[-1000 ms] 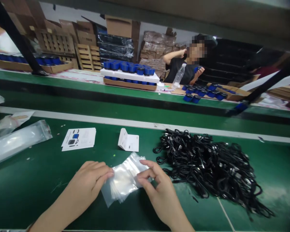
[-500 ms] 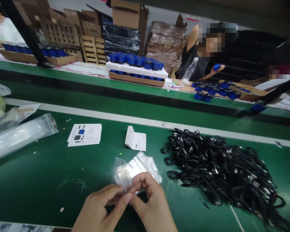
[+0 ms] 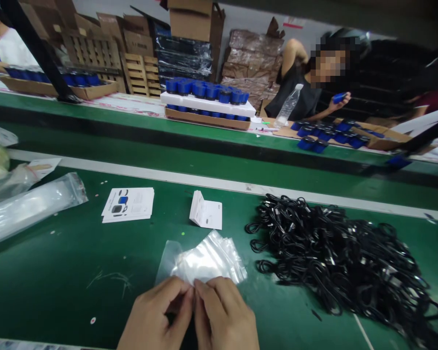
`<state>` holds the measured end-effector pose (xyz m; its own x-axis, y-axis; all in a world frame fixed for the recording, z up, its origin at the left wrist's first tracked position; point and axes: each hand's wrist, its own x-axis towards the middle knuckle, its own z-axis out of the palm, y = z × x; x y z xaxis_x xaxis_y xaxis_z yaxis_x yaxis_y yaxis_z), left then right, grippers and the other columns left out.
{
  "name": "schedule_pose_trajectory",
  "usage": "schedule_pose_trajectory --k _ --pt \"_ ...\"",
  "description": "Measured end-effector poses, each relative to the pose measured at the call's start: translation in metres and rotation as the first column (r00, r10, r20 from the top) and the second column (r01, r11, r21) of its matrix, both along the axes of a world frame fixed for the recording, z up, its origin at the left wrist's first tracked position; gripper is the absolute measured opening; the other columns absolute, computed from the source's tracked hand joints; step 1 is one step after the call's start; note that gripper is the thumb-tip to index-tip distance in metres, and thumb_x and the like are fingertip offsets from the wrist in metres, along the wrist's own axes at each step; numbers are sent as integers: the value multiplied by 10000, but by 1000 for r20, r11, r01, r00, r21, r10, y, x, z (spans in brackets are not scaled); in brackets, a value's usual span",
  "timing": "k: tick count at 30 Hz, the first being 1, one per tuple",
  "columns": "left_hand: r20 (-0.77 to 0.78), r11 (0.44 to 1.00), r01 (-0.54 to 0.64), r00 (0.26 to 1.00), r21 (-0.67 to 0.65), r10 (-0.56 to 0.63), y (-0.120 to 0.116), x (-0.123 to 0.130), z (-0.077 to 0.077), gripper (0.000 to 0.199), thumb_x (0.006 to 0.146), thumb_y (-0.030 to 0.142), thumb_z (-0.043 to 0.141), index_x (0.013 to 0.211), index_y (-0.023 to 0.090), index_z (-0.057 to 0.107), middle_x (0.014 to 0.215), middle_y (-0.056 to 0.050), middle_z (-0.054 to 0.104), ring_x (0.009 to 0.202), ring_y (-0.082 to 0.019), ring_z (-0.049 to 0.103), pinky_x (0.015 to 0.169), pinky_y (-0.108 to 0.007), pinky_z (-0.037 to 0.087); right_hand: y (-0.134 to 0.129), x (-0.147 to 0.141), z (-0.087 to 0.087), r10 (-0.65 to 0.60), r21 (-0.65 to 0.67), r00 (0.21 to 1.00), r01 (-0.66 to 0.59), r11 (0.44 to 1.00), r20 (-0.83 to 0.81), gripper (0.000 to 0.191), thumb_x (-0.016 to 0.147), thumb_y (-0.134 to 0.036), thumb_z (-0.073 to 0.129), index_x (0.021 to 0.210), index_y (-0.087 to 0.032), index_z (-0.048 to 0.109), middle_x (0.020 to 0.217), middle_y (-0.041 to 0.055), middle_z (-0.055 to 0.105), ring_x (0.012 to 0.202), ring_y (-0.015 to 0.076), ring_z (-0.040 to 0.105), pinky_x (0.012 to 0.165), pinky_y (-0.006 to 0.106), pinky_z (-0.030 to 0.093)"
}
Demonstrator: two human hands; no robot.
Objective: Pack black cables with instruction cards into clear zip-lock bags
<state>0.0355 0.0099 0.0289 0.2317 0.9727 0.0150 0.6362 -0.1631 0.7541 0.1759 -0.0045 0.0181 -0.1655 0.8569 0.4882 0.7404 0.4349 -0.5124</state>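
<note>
Low in the middle of the head view, my left hand (image 3: 160, 313) and my right hand (image 3: 224, 311) meet, fingertips pinched together on the edge of a clear plastic bag (image 3: 167, 260). The bag's lower part is hidden behind my fingers. Just beyond them a small pile of clear zip bags (image 3: 208, 255) lies fanned out on the green table (image 3: 58, 272). Behind that pile are folded white leaflets (image 3: 210, 214), one standing partly open. A stack of printed cards (image 3: 129, 204) lies to the left.
A large heap of coiled black cables (image 3: 324, 253) covers the right side. Long clear plastic packs (image 3: 32, 204) lie at the left edge. Across a raised green ledge are blue containers (image 3: 208, 91) on a white tray, a plastic bottle (image 3: 289, 105) and a person (image 3: 295, 92) holding a blue item.
My fingertips have drawn closer together on the bag, and its free part now spreads flatter to the left. The person opposite has raised the blue item slightly.
</note>
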Motion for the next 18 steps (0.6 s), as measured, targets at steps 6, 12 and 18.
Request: schedule_pose_trajectory --k 6,12,18 --pt "-25 998 61 998 -20 -62 0 5 -10 294 926 256 335 660 217 454 581 29 564 515 -108 562 521 -181 440 10 3 5 22 35 991 -27 999 134 252 858 -101 427 668 -196 562 603 25 544 543 169 498 514 271 346" --pt "-31 982 -72 996 174 78 -5 5 -16 268 853 192 387 587 221 369 510 67 435 448 -85 457 473 -175 368 19 3 2 -219 126 959 198 972 180 293 815 -96 407 561 -197 509 540 27 515 519 179 484 544 304 306" --pt "128 985 -166 977 -44 170 -8 4 -28 315 900 290 337 600 230 411 475 56 481 412 -94 484 422 -165 380 64 24 55 52 -548 987 -127 827 -150 159 879 -342 534 893 -200 606 845 32 661 771 185 617 656 268 434"
